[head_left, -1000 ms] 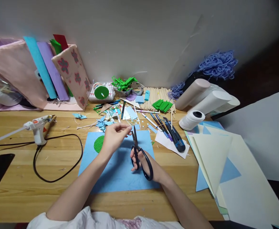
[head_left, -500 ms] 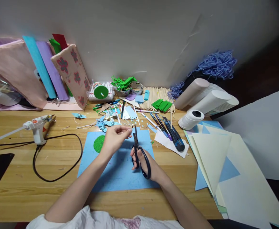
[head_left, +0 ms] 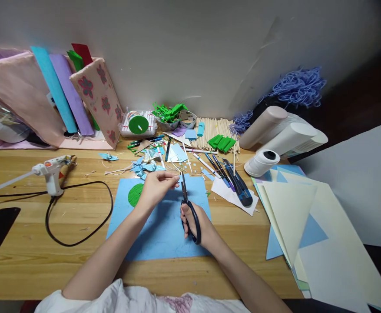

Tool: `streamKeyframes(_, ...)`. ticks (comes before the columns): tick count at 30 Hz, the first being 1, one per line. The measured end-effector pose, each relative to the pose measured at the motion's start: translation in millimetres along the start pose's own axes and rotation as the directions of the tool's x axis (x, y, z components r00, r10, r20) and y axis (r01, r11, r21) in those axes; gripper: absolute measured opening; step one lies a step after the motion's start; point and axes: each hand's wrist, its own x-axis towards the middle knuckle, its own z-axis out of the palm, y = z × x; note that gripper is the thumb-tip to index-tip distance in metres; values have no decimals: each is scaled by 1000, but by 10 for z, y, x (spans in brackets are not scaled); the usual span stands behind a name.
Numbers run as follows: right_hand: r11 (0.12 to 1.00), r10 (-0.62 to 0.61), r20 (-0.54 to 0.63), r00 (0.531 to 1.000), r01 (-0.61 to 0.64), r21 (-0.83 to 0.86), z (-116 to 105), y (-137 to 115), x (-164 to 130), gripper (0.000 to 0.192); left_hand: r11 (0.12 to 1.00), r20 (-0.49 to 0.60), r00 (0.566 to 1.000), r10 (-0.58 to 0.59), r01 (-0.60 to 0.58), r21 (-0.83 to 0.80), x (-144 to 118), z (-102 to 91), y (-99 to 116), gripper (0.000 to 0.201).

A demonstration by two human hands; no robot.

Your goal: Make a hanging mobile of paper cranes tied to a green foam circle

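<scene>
On the wooden table (head_left: 47,261), grey wall (head_left: 190,56) at twelve, blue sheet (head_left: 164,237) below: my right hand (head_left: 206,224) wraps scissors (head_left: 185,198) at my left hand's (head_left: 159,184) four o'clock, handles closer together than before; left pinched, contents unclear.

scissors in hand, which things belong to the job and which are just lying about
Likely in the job: scissors, in the right hand; whatever the left hand pinches, too small to tell; blue sheet beneath; perhaps the green disc on it

Seemingly lying about: glue gun; utility knife; blue yarn; white spool
</scene>
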Motion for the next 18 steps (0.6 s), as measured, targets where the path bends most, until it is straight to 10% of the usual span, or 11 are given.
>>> streamKeyframes(18, 970, 213, 9, 977, -213, 115, 133, 19, -26, 51, 992, 11, 995, -97, 96, 82, 48, -122, -149, 23)
